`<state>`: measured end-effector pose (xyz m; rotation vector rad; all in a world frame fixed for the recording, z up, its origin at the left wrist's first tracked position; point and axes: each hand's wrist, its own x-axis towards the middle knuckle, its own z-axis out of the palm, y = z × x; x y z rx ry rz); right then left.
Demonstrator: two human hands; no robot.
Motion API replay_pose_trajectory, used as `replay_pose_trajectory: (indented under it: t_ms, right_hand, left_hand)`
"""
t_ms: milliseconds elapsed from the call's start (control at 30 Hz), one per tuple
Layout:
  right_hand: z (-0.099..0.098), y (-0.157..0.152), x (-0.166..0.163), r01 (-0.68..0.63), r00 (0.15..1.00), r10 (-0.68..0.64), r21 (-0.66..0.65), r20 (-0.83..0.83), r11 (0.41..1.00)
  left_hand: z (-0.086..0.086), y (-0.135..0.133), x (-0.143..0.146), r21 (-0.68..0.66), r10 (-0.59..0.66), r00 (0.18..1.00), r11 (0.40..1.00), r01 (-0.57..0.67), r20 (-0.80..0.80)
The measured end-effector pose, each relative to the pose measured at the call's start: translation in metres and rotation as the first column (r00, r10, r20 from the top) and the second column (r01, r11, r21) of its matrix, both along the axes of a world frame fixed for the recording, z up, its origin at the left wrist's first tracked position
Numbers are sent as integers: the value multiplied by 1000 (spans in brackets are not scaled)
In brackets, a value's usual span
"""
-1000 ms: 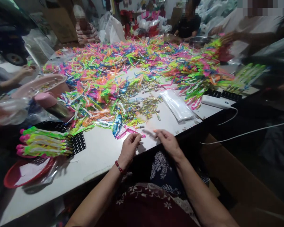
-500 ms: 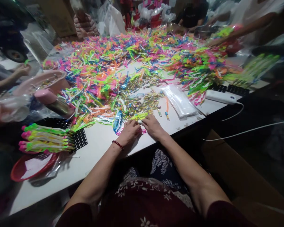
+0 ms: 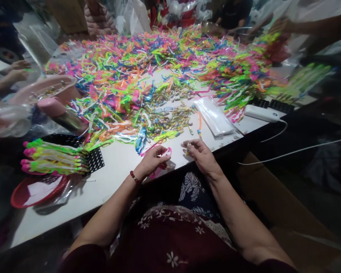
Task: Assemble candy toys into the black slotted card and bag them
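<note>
My left hand [image 3: 153, 162], with a red bead bracelet at its wrist, is closed on a pink plastic strip piece [image 3: 168, 152] near the table's front edge. More pink shows below and behind those fingers. To its right, my right hand [image 3: 202, 156] pinches a small yellowish piece [image 3: 187, 151], apart from the pink strip. It resembles the pieces in the pile of small yellow-and-blue parts [image 3: 170, 123] just beyond. A bundle of blue strips [image 3: 141, 141] lies beyond my left hand, and yellow strips [image 3: 170, 135] lie between the hands and the pile.
A large heap of coloured strips [image 3: 125, 57] covers the far table. At left are bundled strips [image 3: 53, 157] on a black grid, a red basket [image 3: 17, 199], a pink-lidded bottle [image 3: 52, 107] and a pink basin [image 3: 71, 87]. Clear plastic bags [image 3: 214, 117] and a white power bank [image 3: 261, 113] lie right.
My hands have moved apart, the right one going right with a small piece. The pink strip is now lifted in my left hand. The view has shifted slightly.
</note>
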<state>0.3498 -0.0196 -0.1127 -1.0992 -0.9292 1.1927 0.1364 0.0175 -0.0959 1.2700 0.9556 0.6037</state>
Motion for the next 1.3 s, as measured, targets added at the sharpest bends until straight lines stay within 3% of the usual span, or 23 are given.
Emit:
replay_pose_trajectory:
  t_ms: [100, 200, 433, 667, 833, 1100, 1300]
  right_hand:
    - [10, -16, -8, -169, 985, 171, -54, 32, 984]
    - [14, -27, -13, -249, 949, 252, -38, 188, 968]
    - [11, -32, -11, -260, 958, 267, -72, 107, 963]
    - [9, -35, -7, -362, 924, 369, -80, 98, 929]
    - [11, -37, -4, -373, 917, 389, -156, 87, 914]
    - [13, -36, 4, -426, 880, 460, -233, 119, 874]
    - [9, -38, 6, -443, 880, 471, -257, 56, 859]
  left_hand:
    - [11, -18, -1, -139, -8, 992, 990, 26, 127]
    - [19, -30, -5, -145, -63, 990, 986, 82, 127]
    - [17, -37, -10, -165, -79, 993, 982, 93, 90]
    - [9, -36, -10, -187, -162, 983, 967, 175, 80]
    - [7, -35, -8, -162, -214, 977, 963, 215, 26]
    - [12, -34, -9, -155, -330, 943, 934, 321, -35]
    - [14, -32, -8, -125, -401, 911, 913, 388, -99]
